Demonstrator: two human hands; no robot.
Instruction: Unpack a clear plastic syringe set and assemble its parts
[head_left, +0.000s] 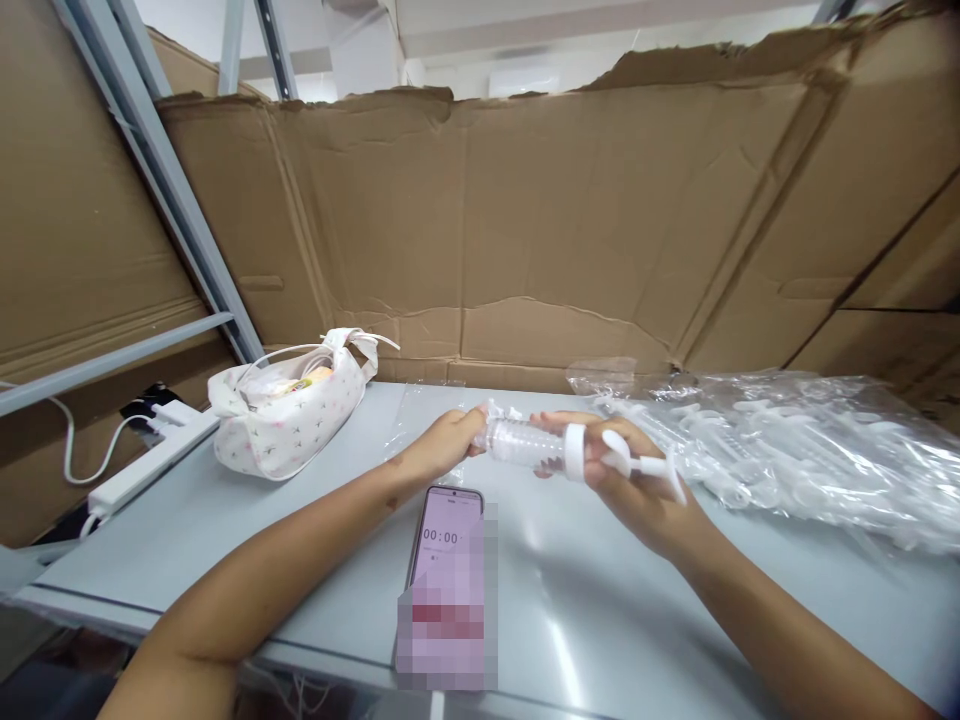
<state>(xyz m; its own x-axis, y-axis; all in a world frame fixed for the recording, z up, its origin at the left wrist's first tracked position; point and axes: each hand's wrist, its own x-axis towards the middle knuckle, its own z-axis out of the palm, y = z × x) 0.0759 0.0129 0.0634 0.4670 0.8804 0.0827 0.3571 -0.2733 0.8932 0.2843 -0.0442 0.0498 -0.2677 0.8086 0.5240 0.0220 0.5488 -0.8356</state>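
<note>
A clear, ribbed plastic syringe [525, 442] with a white collar and a white plunger handle is held sideways above the table. My left hand [454, 440] is closed, its fingertips pinching the tube's left end, where a bit of crumpled clear film or a small tip shows; which of these cannot be told. From behind and below, my right hand [626, 475] wraps the collar end, with the white handle lying across the palm. Under the hands lies a phone [446, 560] showing a timer, its lower part blurred out.
Clear plastic bags [795, 460] with several white and clear plastic parts lie at right. A white patterned fabric basket [289, 430] stands at left, near a power strip [150, 460]. Thin clear film [424, 410] lies at the back of the grey table [345, 590]. Cardboard [525, 220] walls it in.
</note>
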